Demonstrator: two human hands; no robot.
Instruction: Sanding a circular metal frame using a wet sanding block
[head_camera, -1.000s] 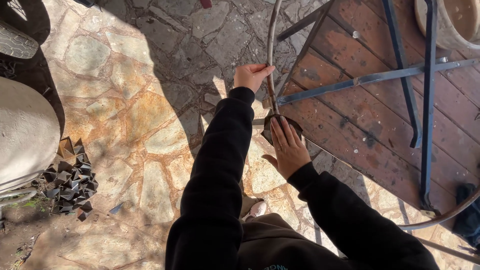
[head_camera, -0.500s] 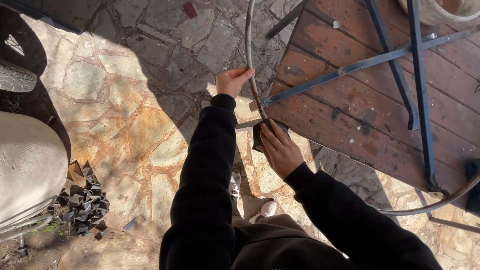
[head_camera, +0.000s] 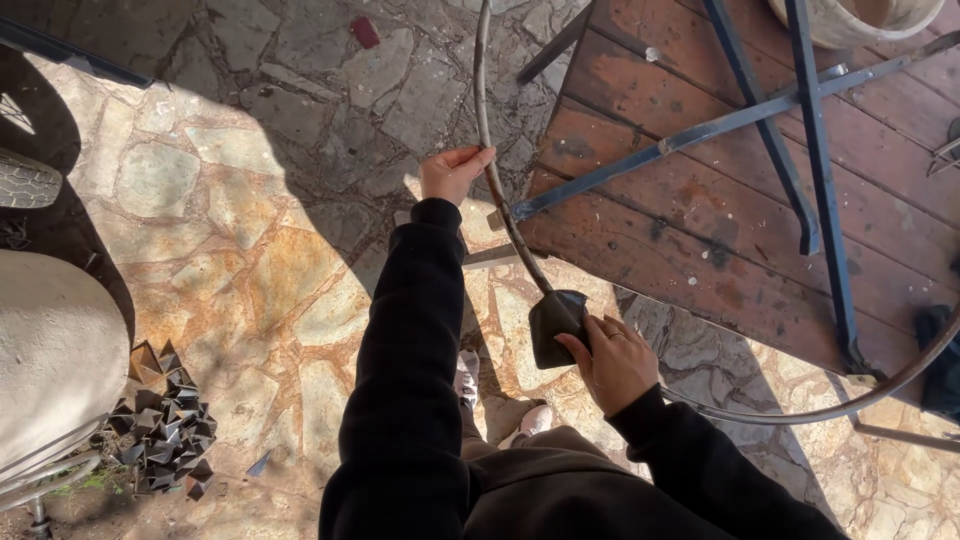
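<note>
Fingers of the right hand (head_camera: 615, 365) wrap a dark folded pad (head_camera: 558, 325) around the curved metal rod (head_camera: 500, 190). Farther up the same rod, the left hand (head_camera: 452, 172) closes on it. Beyond both grips lies an upturned wooden table (head_camera: 690, 200) on stone paving (head_camera: 270, 250).

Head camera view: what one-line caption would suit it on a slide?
Left hand grips a curved rusty metal hoop while right hand presses a dark folded abrasive pad on it.
</note>
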